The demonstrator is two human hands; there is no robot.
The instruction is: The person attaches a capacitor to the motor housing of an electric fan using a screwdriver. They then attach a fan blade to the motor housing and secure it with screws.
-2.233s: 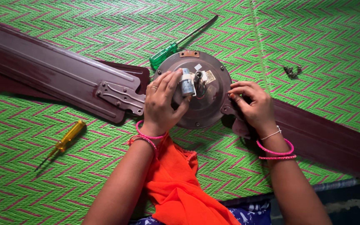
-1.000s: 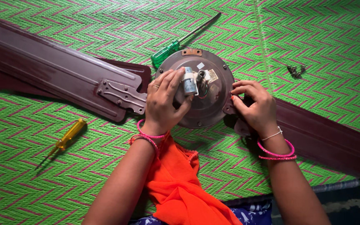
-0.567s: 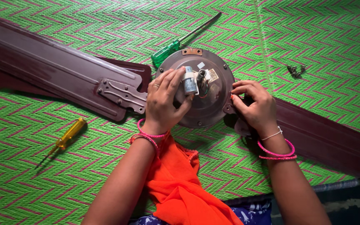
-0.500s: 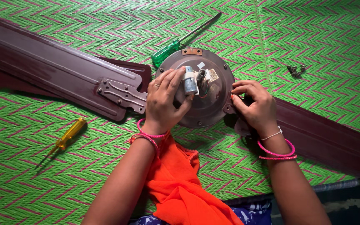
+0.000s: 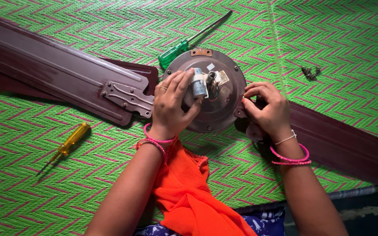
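A round brown ceiling-fan motor housing (image 5: 217,109) lies on a green woven mat (image 5: 31,188). My left hand (image 5: 169,107) rests on its left side, with the fingers against the small grey capacitor (image 5: 198,85) beside the centre shaft. My right hand (image 5: 267,111) pinches at the housing's right rim, where the bracket of a dark maroon fan blade (image 5: 342,144) meets it. What the fingertips hold is hidden. Both wrists wear pink bangles.
Two more maroon blades (image 5: 53,72) with a metal bracket (image 5: 125,98) lie at the left. A green-handled screwdriver (image 5: 184,43) sits behind the motor, a yellow-handled one (image 5: 68,146) at the left. Loose screws (image 5: 309,73) lie at the right. Orange cloth (image 5: 189,196) covers my lap.
The view has shifted slightly. My right hand's fingers have moved a little at the rim. My left hand stays on the motor.
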